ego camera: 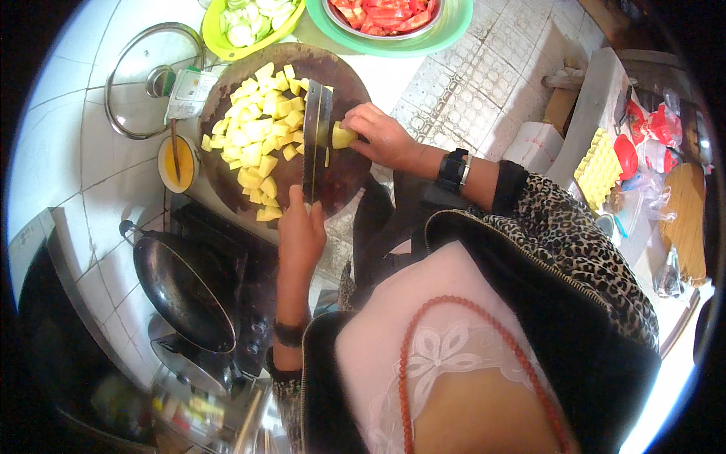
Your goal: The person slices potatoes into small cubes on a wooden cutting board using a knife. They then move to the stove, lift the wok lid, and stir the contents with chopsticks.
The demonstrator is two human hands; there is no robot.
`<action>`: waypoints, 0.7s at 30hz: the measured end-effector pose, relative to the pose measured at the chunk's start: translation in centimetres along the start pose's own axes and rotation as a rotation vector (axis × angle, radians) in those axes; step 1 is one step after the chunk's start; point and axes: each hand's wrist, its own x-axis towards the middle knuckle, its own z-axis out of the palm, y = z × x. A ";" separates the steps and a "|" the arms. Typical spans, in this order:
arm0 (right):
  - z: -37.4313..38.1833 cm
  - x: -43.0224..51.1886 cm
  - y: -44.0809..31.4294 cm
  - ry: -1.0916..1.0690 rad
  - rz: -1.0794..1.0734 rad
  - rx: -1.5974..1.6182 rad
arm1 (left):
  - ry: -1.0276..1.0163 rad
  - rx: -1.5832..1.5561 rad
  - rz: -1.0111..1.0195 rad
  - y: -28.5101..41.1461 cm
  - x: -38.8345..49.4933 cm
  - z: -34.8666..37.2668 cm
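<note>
My left hand (pixel 302 230) grips the handle of a cleaver (pixel 316 136), whose blade stands over the round wooden chopping board (pixel 346 74). To the blade's right, my right hand (pixel 381 135) holds a piece of pale yellow peeled vegetable, probably potato (pixel 342 136), against the board. A thin slice edge shows beside the blade. Many yellow chunks (pixel 252 133) lie heaped on the board's left side, a few of them near the blade. The cleaver hides part of the board.
Sliced green vegetable fills a yellow-green basket (pixel 218 45); cut tomatoes sit in a bowl (pixel 391 35) within a green basin (pixel 323 34). A glass lid (pixel 126 74) leans at the wall. Left stand a bowl of yellow liquid (pixel 170 164) and a wok (pixel 176 289).
</note>
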 end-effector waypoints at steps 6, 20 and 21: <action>-0.2 -0.2 -0.2 0.033 -0.017 -0.004 | -0.088 0.011 -0.010 2.4 -0.5 -1.0; 0.4 -0.5 0.4 -0.089 0.048 -0.039 | -0.086 -0.049 -0.079 1.3 0.4 3.8; 0.5 -0.3 0.4 -0.100 0.052 -0.043 | -0.047 -0.054 -0.046 0.7 0.4 4.0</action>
